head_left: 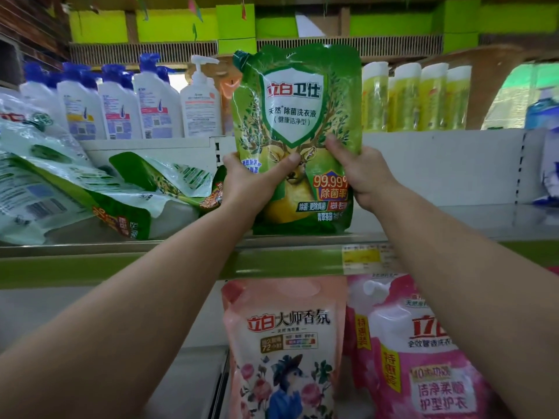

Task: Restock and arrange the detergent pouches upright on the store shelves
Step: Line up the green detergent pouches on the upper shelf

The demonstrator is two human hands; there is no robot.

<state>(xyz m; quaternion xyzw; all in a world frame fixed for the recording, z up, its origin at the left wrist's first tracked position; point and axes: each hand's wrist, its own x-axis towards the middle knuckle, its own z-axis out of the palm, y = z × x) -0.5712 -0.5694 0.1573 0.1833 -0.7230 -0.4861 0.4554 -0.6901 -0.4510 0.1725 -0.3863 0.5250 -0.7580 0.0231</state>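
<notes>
We hold a green detergent pouch (pixel 298 137) upright between both hands, its base at the front edge of the middle shelf (pixel 453 225); whether it actually touches the shelf we cannot tell. Our left hand (pixel 251 179) grips the pouch's lower left edge, the thumb curled across the printed front and the other fingers hidden behind the pack. Our right hand (pixel 360 173) grips the lower right edge the same way, thumb pressed on the front just beside the white shield panel, remaining fingers out of sight at the back. The pouch's green spout cap sits at its top left corner, tilted slightly left.

To the left on the same shelf, several green-and-white pouches (pixel 90 189) lie toppled on their sides, overlapping each other. On the far upper shelf stand white shampoo bottles with blue caps (pixel 121 107), a white pump bottle (pixel 201 101) just left of our pouch, and yellow-green bottles (pixel 417 98) to the right. A yellow price label (pixel 363 257) is fixed to the green shelf rail below our right hand. On the near lower shelf, a peach floral pouch (pixel 286 346) stands upright, touching a pink pouch (pixel 423 352) on its right.
</notes>
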